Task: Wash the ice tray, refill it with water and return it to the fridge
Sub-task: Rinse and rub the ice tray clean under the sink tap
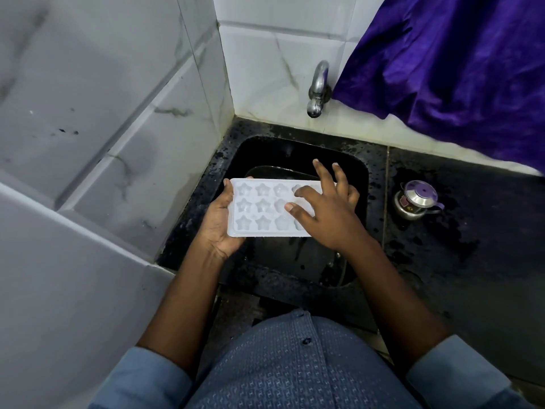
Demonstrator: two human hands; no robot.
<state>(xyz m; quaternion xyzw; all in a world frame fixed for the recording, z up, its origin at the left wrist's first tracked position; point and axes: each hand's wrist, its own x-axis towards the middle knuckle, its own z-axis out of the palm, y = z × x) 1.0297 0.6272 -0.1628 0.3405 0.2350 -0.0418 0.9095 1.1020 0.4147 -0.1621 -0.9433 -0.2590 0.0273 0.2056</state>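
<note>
Over the sink (pixel 362 172), white ice tray (pixel 265 208) with star-shaped cells.

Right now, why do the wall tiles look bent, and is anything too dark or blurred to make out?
Head view: the wide lens bows the tiles on the left; the black sink swallows detail in its basin; the tap and pot carry small glints; the white tray is pale, its moulds faint; the left hand and right hand look sharp.
</note>
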